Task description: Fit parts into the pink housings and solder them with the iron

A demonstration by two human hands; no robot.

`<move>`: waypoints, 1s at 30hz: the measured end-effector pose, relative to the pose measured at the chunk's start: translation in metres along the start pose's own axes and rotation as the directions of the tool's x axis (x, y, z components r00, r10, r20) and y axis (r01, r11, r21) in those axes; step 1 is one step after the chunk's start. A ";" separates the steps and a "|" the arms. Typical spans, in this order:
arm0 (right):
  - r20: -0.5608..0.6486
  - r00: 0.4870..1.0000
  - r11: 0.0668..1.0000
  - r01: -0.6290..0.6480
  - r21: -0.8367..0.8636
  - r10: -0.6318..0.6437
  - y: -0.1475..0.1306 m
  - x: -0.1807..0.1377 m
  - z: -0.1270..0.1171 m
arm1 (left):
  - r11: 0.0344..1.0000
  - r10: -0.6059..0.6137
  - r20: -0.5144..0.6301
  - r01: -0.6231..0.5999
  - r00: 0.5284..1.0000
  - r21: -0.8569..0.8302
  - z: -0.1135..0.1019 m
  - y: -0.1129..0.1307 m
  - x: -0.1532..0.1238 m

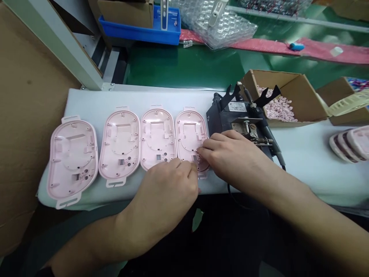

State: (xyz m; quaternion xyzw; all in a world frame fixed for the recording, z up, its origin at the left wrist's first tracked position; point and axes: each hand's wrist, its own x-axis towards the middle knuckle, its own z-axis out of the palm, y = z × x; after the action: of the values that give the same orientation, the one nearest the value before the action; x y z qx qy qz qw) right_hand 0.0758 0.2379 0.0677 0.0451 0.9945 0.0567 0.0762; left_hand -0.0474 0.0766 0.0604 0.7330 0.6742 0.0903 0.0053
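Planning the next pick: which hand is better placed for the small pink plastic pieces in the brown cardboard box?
Likely the right hand: nearer the box and pink pieces, though the black boxy device stands between; the left hand is farther.

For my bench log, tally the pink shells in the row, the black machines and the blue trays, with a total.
Pink shells in the row: 4
Black machine: 1
Blue tray: 1
Total: 6

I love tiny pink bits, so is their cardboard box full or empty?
Partly filled: small pink pieces are heaped on one side of the cardboard box, with bare cardboard showing beside them.
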 end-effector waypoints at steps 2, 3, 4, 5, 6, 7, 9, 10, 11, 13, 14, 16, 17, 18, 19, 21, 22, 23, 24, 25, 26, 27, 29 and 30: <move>0.010 1.000 0.999 -0.013 0.031 0.012 0.000 0.001 -0.001 | 0.999 0.011 0.000 -0.011 1.000 -0.044 0.004 0.003 0.005; 0.020 1.000 0.999 -0.021 0.047 0.020 0.000 0.002 -0.001 | 0.998 0.011 -0.004 -0.011 1.000 -0.060 0.007 0.004 0.007; 0.033 0.999 0.998 -0.028 0.059 0.027 0.000 0.003 -0.002 | 0.997 0.008 -0.006 -0.008 1.000 -0.071 0.010 0.004 0.009; 0.047 0.998 0.997 -0.034 0.067 0.031 0.000 0.003 -0.002 | 0.997 0.004 -0.011 -0.005 1.000 -0.079 0.014 0.003 0.011; 0.056 0.998 0.997 -0.038 0.072 0.034 0.000 0.004 -0.002 | 0.996 -0.004 -0.014 0.002 1.000 -0.088 0.017 0.003 0.012; 0.060 0.998 0.996 -0.040 0.075 0.035 0.001 0.005 -0.002 | 0.995 -0.013 -0.018 0.011 1.000 -0.096 0.019 0.002 0.012; 0.063 0.997 0.996 -0.041 0.080 0.036 0.001 0.007 -0.002 | 0.994 -0.026 -0.029 0.023 0.999 -0.104 0.022 0.000 0.012; 0.064 0.997 0.996 -0.042 0.085 0.037 0.002 0.008 -0.002 | 0.994 -0.028 -0.035 0.024 0.999 -0.103 0.023 0.000 0.012; 0.069 0.997 0.995 -0.046 0.090 0.040 0.002 0.009 -0.002 | 0.994 -0.028 -0.036 0.024 0.999 -0.102 0.023 -0.001 0.012; 0.092 0.994 0.994 -0.063 0.094 0.055 0.002 0.011 -0.002 | 0.994 -0.027 -0.041 0.022 0.999 -0.108 0.024 0.000 0.013; 0.102 0.993 0.993 -0.071 0.094 0.061 0.002 0.012 -0.002 | 0.993 -0.024 -0.040 0.020 0.999 -0.113 0.024 0.000 0.013; 0.115 0.991 0.992 -0.083 0.094 0.072 0.001 0.014 -0.003 | 0.993 -0.021 -0.033 0.017 0.999 -0.121 0.025 0.000 0.013; 0.119 0.990 0.992 -0.088 0.093 0.077 0.001 0.015 -0.003 | 0.992 -0.021 -0.030 0.017 0.999 -0.123 0.026 0.000 0.013; 0.122 0.989 0.991 -0.092 0.093 0.080 0.001 0.016 -0.003 | 0.992 -0.023 -0.029 0.020 0.999 -0.125 0.027 0.001 0.012; 0.125 0.988 0.991 -0.098 0.095 0.086 0.001 0.016 -0.004 | 0.992 -0.027 -0.028 0.024 0.999 -0.123 0.028 0.001 0.012; 0.135 0.986 0.989 -0.113 0.097 0.100 0.000 0.018 -0.005 | 0.993 -0.032 -0.038 0.028 0.999 -0.112 0.030 0.001 0.012; 0.139 0.985 0.988 -0.119 0.096 0.105 0.000 0.019 -0.006 | 0.994 -0.032 -0.041 0.028 0.999 -0.104 0.030 0.001 0.012; 0.140 0.984 0.988 -0.123 0.093 0.109 -0.001 0.020 -0.008 | 0.995 -0.030 -0.044 0.026 0.999 -0.094 0.030 0.001 0.012; 0.141 0.984 0.988 -0.125 0.087 0.112 -0.002 0.021 -0.009 | 0.996 -0.030 -0.046 0.026 0.999 -0.084 0.030 0.002 0.012; 0.149 0.982 0.989 -0.130 0.076 0.118 -0.004 0.023 -0.012 | 0.997 -0.035 -0.044 0.031 0.998 -0.077 0.030 0.003 0.012; 0.166 0.978 0.988 -0.141 0.062 0.129 -0.005 0.025 -0.014 | 0.996 -0.048 -0.037 0.045 0.998 -0.071 0.029 0.004 0.012; 0.192 0.971 0.987 -0.154 0.046 0.143 -0.007 0.028 -0.018 | 0.996 -0.067 -0.029 0.065 0.997 -0.063 0.029 0.006 0.012; 0.257 0.951 0.983 -0.181 0.015 0.171 -0.009 0.035 -0.025 | 0.995 -0.095 -0.019 0.094 0.995 -0.036 0.028 0.011 0.011; 0.287 0.941 0.982 -0.186 0.006 0.177 -0.009 0.039 -0.028 | 0.995 -0.095 -0.020 0.094 0.995 -0.017 0.029 0.013 0.010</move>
State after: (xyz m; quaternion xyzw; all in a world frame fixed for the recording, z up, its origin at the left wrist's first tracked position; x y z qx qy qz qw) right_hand 0.0327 0.2299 0.0883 0.1456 0.9654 0.0397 0.2125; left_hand -0.0301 0.0887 0.0350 0.6992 0.7074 0.1030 0.0084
